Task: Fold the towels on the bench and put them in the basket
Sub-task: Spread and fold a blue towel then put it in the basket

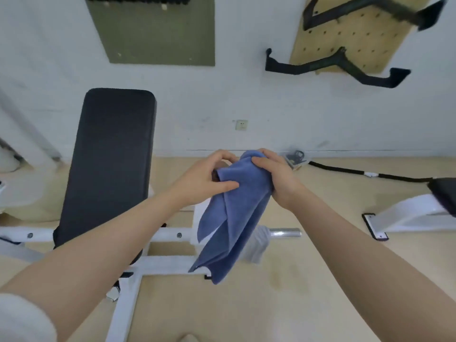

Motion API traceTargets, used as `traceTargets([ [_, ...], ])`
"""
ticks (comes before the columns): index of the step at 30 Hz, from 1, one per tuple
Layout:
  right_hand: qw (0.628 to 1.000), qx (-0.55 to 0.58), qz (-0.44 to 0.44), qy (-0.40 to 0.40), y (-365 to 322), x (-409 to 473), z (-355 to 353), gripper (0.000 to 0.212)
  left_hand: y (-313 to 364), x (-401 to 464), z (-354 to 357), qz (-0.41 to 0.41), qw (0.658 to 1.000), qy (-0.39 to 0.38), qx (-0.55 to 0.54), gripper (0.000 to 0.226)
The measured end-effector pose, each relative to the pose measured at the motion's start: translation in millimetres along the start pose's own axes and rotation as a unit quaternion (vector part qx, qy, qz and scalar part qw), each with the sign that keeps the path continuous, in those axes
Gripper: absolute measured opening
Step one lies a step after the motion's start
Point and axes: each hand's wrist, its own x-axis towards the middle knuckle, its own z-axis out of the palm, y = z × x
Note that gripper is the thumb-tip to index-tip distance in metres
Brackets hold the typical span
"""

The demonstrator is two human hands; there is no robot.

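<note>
I hold a blue towel (234, 213) up in the air with both hands, in front of me and to the right of the black bench (111, 156). My left hand (207, 176) pinches its top corner between thumb and fingers. My right hand (274, 174) grips the bunched top edge. The cloth hangs down in loose folds over the bench's white frame (167, 265) and the tan floor (296, 280).

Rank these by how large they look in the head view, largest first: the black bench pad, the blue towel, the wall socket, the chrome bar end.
1. black bench pad
2. blue towel, held nearer the camera, so its true size is unsure
3. chrome bar end
4. wall socket, only slightly smaller
</note>
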Motion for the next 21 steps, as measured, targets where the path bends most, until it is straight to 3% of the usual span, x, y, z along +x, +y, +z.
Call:
traceTargets([
  [4, 0.998, -0.007, 0.001, 0.056, -11.7, -63.3, -93.0, 0.02, 62.0, 26.2, 99.4, 0.056, 0.997, -0.05, -0.018, 0.015],
  [6, 0.989, -0.111, 0.005, 0.1, -14.1, -91.9, -140.8, 0.022, 89.8, 43.8, 153.6, 0.064, 0.995, -0.069, 0.018, 0.014],
  [9, 0.939, -0.282, -0.01, 0.195, -14.3, -129.0, -220.7, 0.01, 118.9, 76.3, 232.4, 0.032, 0.994, -0.063, 0.082, 0.031],
  [11, 0.913, -0.33, -0.037, 0.237, -15.4, -154.3, -272.4, 0.022, 135.6, 98.4, 280.8, 0.009, 0.992, -0.069, 0.105, 0.03],
  [15, 0.905, -0.362, -0.051, 0.217, -26.8, -198.4, -346.5, 0.012, 171.7, 133.5, 359.6, -0.026, 0.995, -0.042, 0.088, 0.035],
  [19, 0.918, -0.356, -0.024, 0.174, -30.2, -217.7, -407.9, 0.006, 213.4, 171.0, 415.0, -0.041, 0.996, -0.084, 0.008, 0.045],
  [21, 0.935, -0.302, -0.019, 0.184, -31.2, -219.7, -441.5, 0.011, 228.0, 197.4, 440.6, -0.039, 0.994, -0.103, -0.019, 0.029],
])
